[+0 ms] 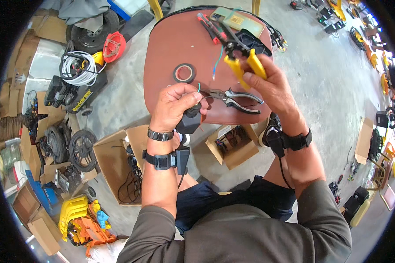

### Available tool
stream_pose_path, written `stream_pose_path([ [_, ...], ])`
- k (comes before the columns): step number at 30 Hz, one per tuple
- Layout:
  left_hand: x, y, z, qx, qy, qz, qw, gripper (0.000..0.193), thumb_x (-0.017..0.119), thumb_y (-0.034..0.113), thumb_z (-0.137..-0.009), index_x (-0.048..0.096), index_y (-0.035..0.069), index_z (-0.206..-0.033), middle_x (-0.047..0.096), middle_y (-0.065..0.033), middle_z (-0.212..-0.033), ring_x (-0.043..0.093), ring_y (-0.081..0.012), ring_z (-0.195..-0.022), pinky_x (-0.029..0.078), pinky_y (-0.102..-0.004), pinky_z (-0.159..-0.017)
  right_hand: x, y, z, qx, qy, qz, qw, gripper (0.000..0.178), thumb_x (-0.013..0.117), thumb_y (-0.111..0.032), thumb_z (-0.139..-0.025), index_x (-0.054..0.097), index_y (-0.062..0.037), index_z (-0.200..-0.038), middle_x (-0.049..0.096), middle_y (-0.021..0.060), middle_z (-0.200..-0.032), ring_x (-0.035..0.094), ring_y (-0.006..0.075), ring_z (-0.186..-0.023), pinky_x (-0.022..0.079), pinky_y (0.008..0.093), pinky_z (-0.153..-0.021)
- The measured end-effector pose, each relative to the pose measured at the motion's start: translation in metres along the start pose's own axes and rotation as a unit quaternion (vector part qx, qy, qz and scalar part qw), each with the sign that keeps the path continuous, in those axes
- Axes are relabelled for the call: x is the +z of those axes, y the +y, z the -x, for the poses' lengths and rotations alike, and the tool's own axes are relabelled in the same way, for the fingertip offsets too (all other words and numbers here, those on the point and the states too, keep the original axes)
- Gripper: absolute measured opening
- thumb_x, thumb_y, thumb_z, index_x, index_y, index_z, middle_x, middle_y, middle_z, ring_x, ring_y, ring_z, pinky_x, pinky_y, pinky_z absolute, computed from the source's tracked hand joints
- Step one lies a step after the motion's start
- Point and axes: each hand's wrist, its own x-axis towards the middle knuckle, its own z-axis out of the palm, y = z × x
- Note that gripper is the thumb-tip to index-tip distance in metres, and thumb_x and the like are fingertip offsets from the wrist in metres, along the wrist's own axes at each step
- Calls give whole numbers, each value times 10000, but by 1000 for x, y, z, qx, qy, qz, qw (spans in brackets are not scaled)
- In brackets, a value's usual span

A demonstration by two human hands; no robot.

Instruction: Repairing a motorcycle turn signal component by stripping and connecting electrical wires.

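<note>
My left hand [173, 104] pinches a black ribbed-neck electrical fitting [189, 123], its blocky end hanging below the fingers. A thin green wire [199, 87] sticks up by the thumb. My right hand [274, 85] is wrapped round yellow-handled wire strippers [257, 64], raised over the far right of the brown seat [164, 44], jaws pointing away from me. Combination pliers [241, 102] with black and grey handles lie between my hands. Beyond my left hand sits a black tape roll [176, 73]. A blue-green piece of wire [217, 63] lies near the strippers.
Red-handled pliers [209, 29] and a phone in a clear case [239, 21] are at the seat's far edge. Cardboard boxes [107, 168] stand below it, one holding black cables. On the left floor are a red helmet [114, 47], coiled white cable [68, 70] and wheels [83, 150].
</note>
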Motion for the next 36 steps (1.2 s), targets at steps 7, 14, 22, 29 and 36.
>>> stream_pose_path([
  [7,-4,4,1,-18,4,0,1000,98,645,93,-914,633,-4,-926,695,-126,-798,676,-186,-686,570,-346,-582,-2,6,-5,183,-98,28,978,304,619,-210,-941,600,27,-1129,631,38,-873,581,90,-784,492,267,-681],
  [14,-3,9,3,-26,27,-11,999,95,637,104,-910,639,10,-922,688,-137,-797,671,-211,-702,552,-339,-659,-3,-3,-4,122,-57,110,985,237,609,-191,-953,602,3,-1089,648,54,-918,603,98,-844,502,268,-730],
  [22,-3,12,0,-39,17,-37,998,101,631,98,-911,637,-3,-908,691,-131,-800,672,-197,-706,549,-322,-642,-3,-16,2,193,-147,-103,965,219,607,-120,-951,569,1,-1129,652,70,-1001,659,150,-827,537,268,-711],
  [29,-7,17,-3,9,39,-64,997,108,635,79,-910,658,-24,-885,696,-111,-793,665,-157,-685,555,-295,-606,1,-14,12,211,-199,-72,954,203,619,-164,-944,606,-10,-1075,631,10,-869,584,54,-726,485,227,-572],
  [36,-5,19,-2,3,63,-73,995,115,646,79,-904,664,-30,-876,696,-106,-780,659,-149,-673,552,-291,-606,2,-9,11,211,-223,-16,952,185,627,-144,-930,607,-2,-1047,618,5,-854,560,58,-739,472,236,-601],
])
